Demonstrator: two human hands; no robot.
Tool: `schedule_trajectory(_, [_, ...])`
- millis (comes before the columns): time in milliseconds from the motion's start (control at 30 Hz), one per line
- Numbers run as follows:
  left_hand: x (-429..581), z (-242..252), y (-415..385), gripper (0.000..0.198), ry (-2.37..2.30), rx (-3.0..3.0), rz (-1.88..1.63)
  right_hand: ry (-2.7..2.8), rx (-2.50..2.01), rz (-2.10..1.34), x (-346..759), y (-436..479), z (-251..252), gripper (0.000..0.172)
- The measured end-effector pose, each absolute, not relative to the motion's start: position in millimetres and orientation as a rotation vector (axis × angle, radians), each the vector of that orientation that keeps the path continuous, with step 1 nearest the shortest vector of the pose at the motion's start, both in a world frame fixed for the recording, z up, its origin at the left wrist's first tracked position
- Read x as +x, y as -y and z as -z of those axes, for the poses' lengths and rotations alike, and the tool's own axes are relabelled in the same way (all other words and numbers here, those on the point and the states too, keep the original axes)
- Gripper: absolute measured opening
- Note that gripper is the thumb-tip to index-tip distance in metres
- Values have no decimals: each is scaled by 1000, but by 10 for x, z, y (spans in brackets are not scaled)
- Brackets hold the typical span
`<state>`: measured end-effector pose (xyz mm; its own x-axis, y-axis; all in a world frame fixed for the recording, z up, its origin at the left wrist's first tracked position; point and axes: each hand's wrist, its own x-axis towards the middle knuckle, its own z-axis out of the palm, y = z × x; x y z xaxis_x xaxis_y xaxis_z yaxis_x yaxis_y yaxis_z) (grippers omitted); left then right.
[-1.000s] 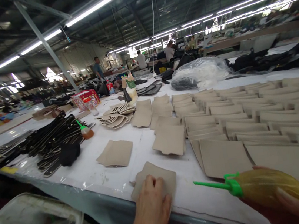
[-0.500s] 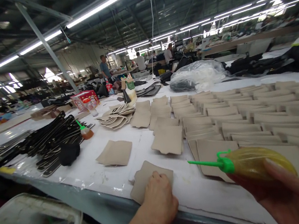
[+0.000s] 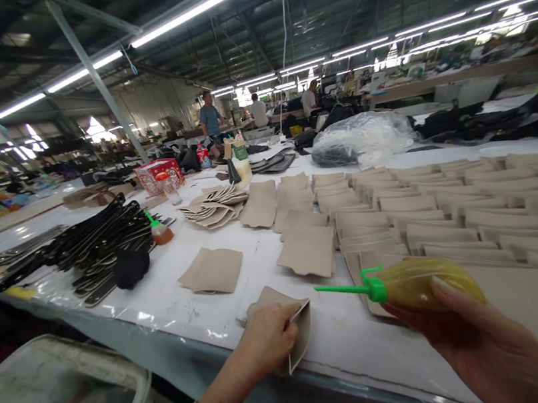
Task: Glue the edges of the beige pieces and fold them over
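Observation:
My left hand (image 3: 272, 337) is closed on a beige leather-like piece (image 3: 303, 338) at the table's front edge. The piece's right side is lifted, so a gap shows between its layers. My right hand (image 3: 471, 333) is wrapped round a squeeze bottle (image 3: 425, 282) of yellowish liquid with a green nozzle. The nozzle tip points left, just right of the piece and apart from it. A flat beige piece (image 3: 212, 270) lies behind my left hand, and another beige piece (image 3: 307, 251) rests farther right.
Rows of overlapping beige pieces (image 3: 431, 201) cover the table's right side. At the left are a heap of black straps (image 3: 98, 244), a black bundle (image 3: 131, 269) and a second glue-type bottle (image 3: 161, 232). A white bin (image 3: 138, 376) stands below the front edge. People (image 3: 210, 116) work far off.
My left hand has shifted slightly left and lifted the right side of the beige piece, parting its layers. My right hand has brought the bottle left, nearer to the piece.

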<state>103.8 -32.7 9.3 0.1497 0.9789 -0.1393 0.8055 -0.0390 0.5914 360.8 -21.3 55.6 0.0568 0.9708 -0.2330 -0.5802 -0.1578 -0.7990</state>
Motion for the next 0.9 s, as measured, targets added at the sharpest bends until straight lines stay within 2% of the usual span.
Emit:
schedule_trajectory(133, [1004,-104,345,43,-1631,2041,-402,690,-852,-1539,3577,155,-385,44])
schedule_trajectory(367, [966,-45,332,40,-1598,1992,-514,760,-820,-1590,3479,107,-168,41])
schedule_trajectory(900, [828,-31,301,58,-1471,1843,-547,658,-1041,-1526,3389,169,48,60])
